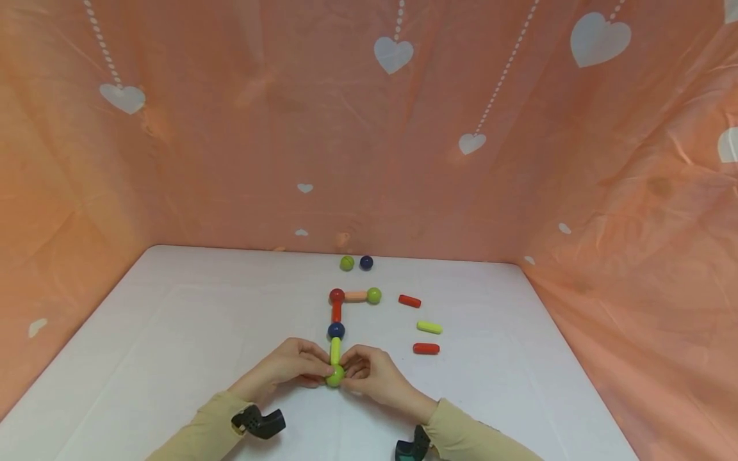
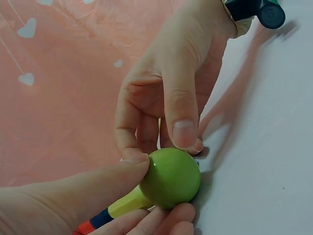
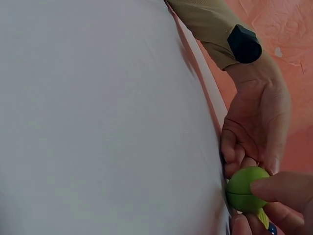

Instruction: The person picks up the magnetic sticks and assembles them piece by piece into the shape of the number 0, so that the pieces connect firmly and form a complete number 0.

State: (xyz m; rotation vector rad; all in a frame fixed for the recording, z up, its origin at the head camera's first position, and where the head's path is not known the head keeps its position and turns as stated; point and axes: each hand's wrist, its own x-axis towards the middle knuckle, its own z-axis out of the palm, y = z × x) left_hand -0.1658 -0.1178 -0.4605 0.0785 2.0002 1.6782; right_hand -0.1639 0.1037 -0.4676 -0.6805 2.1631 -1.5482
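A light green ball [image 1: 335, 376] joins the near end of a yellow-green rod [image 1: 336, 351]. My left hand [image 1: 291, 363] pinches this ball between thumb and fingers, the thumb on its side in the left wrist view. From the other side my right hand [image 1: 377, 376] also holds the ball; in the right wrist view its thumb presses the grooved green surface [image 3: 244, 188]. Beyond the rod the chain runs to a dark blue ball [image 1: 336, 330], a red rod [image 1: 337, 312] and a red ball [image 1: 337, 296]. There it turns right along a peach rod [image 1: 355, 296] to another green ball [image 1: 374, 295].
Right of the chain lie a red rod [image 1: 410, 301], a yellow-green rod [image 1: 429, 327] and a second red rod [image 1: 426, 349]. Near the back edge rest a green ball [image 1: 346, 263] and a dark blue ball [image 1: 366, 262]. An orange curtain [image 1: 346, 128] surrounds the white table [image 1: 202, 307].
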